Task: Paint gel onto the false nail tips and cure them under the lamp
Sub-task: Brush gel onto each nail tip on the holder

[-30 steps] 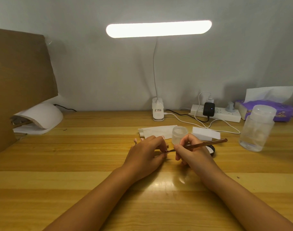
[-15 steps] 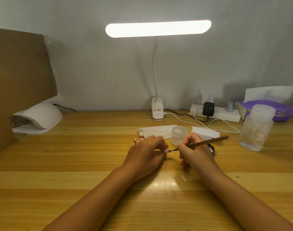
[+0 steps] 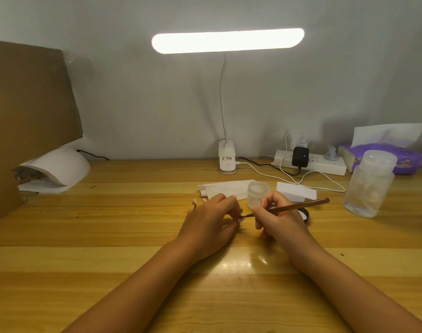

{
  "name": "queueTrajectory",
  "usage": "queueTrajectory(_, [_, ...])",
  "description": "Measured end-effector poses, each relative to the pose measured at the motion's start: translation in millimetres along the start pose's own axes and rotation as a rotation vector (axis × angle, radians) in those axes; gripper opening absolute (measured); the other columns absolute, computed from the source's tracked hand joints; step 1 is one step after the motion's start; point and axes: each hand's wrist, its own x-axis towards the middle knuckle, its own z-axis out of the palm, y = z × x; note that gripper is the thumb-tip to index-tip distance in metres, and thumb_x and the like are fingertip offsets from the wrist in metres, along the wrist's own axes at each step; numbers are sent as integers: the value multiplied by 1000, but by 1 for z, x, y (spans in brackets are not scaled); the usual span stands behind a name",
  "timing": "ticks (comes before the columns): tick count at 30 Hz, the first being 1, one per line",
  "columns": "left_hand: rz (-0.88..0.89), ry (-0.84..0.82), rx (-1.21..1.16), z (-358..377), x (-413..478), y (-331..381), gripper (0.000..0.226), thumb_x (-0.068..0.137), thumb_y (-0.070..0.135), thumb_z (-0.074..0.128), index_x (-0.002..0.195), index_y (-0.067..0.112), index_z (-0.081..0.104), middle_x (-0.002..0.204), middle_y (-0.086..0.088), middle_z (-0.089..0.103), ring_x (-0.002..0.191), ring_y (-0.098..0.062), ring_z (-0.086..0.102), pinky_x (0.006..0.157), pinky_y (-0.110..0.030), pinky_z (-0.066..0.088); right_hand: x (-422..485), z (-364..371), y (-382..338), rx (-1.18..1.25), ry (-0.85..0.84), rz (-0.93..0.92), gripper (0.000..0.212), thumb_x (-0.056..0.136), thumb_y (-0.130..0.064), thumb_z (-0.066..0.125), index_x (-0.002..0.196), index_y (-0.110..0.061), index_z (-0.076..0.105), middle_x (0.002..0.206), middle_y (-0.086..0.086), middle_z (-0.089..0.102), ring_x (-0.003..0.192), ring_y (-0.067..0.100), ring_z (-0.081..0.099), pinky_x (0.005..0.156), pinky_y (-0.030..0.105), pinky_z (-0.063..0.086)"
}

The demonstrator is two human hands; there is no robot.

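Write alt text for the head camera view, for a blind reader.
At a wooden table, the right hand holds a thin brush, its tip at a false nail tip pinched in the left hand. A small clear jar stands behind the hands; a white curing lamp sits far left.

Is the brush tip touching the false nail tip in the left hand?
Cannot tell. Head view: the brush aims at the false nail tip pinched by the left hand, but the spot is too small to show contact or gap.
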Motion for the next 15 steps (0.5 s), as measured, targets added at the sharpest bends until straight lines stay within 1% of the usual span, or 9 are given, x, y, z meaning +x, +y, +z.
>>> queueTrajectory(3, [2, 6, 8, 1, 0, -1, 10, 93, 30, 64, 99, 30, 56, 103, 14, 57, 70, 3, 47, 59, -16, 32, 1, 0, 1, -47, 18, -9, 12, 89, -10, 64, 90, -4, 54, 71, 9, 61, 47, -2, 56, 43, 12, 43])
queueTrajectory(6, [2, 15, 13, 1, 0, 0, 9, 93, 30, 63, 98, 30, 56, 103, 14, 57, 81, -3, 53, 62, -22, 40, 2, 0, 2, -64, 46, -10, 11, 88, -9, 63, 90, -5, 53, 70, 9, 60, 46, -2, 55, 42, 12, 42])
queueTrajectory(7, [3, 17, 15, 1, 0, 0, 9, 93, 30, 63, 98, 31, 56, 103, 14, 57, 80, -4, 52, 61, -22, 39, 2, 0, 3, -66, 55, -8, 11, 87, -9, 63, 90, -5, 53, 69, 8, 60, 46, -2, 55, 41, 12, 42])
queueTrajectory(10, [7, 17, 13, 1, 0, -1, 9, 93, 31, 63, 96, 31, 55, 101, 14, 56, 71, -3, 46, 59, -18, 33, 3, -1, 5, -79, 74, 4, 11, 87, -11, 63, 90, -8, 53, 69, 6, 60, 46, 0, 56, 41, 13, 43])
queueTrajectory(12, [9, 14, 9, 2, 0, -1, 10, 93, 31, 63, 96, 32, 54, 101, 15, 56, 68, 1, 46, 59, -19, 34, 4, -1, 6, -89, 87, 17, 11, 88, -13, 63, 91, -10, 53, 69, 6, 61, 45, 2, 58, 42, 14, 44])
queueTrajectory(15, [-7, 13, -11, 1, 0, -2, 8, 94, 35, 61, 97, 32, 54, 102, 15, 57, 79, -3, 52, 65, -26, 44, 4, -1, 4, -49, 100, 26, 10, 89, -12, 62, 92, -8, 53, 68, 6, 59, 44, 3, 56, 42, 16, 45])
